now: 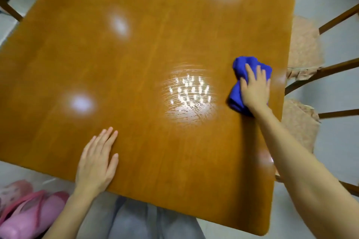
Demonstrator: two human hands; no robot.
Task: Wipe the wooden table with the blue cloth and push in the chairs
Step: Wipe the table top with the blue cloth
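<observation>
The wooden table (136,54) fills most of the head view, orange-brown and glossy with light reflections. A bunched blue cloth (240,68) lies near the table's right edge. My right hand (254,91) presses flat on top of the cloth, fingers spread over it. Wet wipe streaks show in the bright patch just left of the cloth. My left hand (97,159) rests flat on the near edge of the table, fingers together, holding nothing. Two chairs with padded seats, one further away (305,44) and one nearer (299,126), stand along the right side, seats partly out from under the table.
Pink slippers (29,211) lie on the floor at the lower left. A dark chair leg (9,9) shows at the far left. Pale tiled floor surrounds the table. My legs in grey trousers (136,221) are against the near edge.
</observation>
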